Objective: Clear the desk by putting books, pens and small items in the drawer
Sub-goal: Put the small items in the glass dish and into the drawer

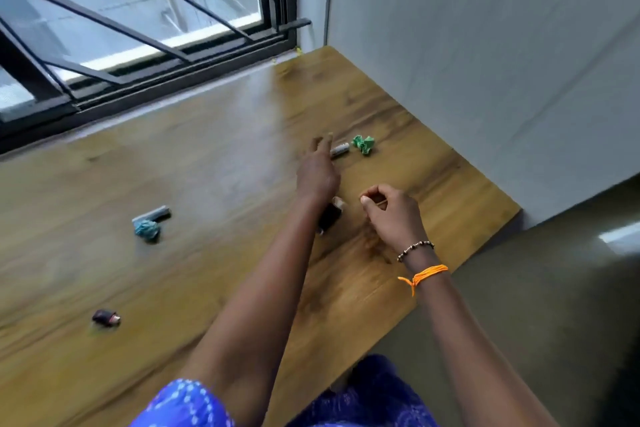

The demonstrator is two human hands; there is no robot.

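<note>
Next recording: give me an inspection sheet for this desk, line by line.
Surface: wooden desk, streaked by motion blur.
Job's things: grey cylinder, grey bar, black item with metal end, dark object partly under the left arm.
Clutter: green paper wad, teal wad.
Hands: left hand reaching toward the cylinder, fingers spread; right hand curled, contents unclear.
Cables: nothing seen.
Surroundings: barred window, grey wall; no drawer visible.

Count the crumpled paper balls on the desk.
2: a green paper ball far right beyond the left hand, a teal paper ball mid-left. Arms may hide others.
</note>
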